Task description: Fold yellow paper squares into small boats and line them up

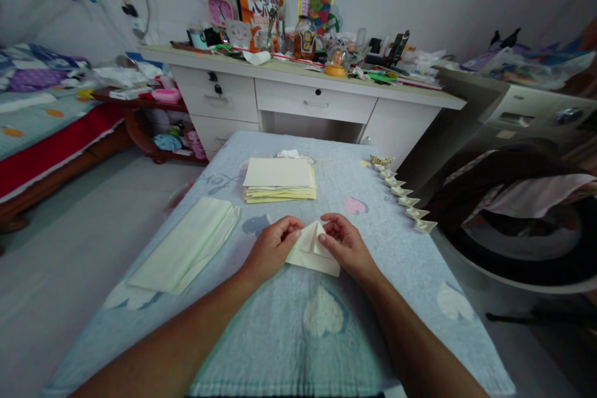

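A cream sheet of paper point(305, 259), folded to a point at its top with a flat strip along its lower edge, is held just over the cloth-covered table. My left hand point(275, 245) pinches its left side between thumb and fingers. On the other side, my right hand point(347, 245) grips the sloping edge, thumb on top and fingers behind. Beyond my hands lies a stack of cream and yellow paper point(278, 174). To the left is a long folded bundle of pale paper point(186, 245). Several small folded paper boats point(408, 202) stand in a row along the right.
A blue patterned cloth point(261, 336) covers the table. Behind it stands a white desk point(317, 99) crowded with jars, a clock and an orange snack bag point(261, 3). A front-loading washing machine point(527, 155) is close on the right. A bed point(51, 130) is at the left.
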Tool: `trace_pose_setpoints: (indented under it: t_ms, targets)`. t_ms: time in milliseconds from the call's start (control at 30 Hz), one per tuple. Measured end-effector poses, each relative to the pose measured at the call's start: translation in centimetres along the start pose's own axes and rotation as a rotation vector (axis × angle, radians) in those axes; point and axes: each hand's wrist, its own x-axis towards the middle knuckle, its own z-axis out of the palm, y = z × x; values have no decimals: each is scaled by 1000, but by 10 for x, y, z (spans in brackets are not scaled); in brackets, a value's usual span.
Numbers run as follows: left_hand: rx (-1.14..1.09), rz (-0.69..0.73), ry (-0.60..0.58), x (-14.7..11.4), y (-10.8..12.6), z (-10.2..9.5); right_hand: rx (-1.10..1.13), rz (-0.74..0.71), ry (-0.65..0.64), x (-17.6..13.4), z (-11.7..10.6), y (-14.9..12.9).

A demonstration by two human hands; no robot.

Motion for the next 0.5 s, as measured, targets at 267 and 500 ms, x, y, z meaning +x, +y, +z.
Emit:
trace_pose_setpoints:
  t_ms: [267, 500]
  targets:
    - [96, 4, 1, 0, -3, -3, -378, -75, -22, -6, 6, -2]
    - [549, 131, -79, -3, -5, -2, -754, -101, 103, 2, 4, 8]
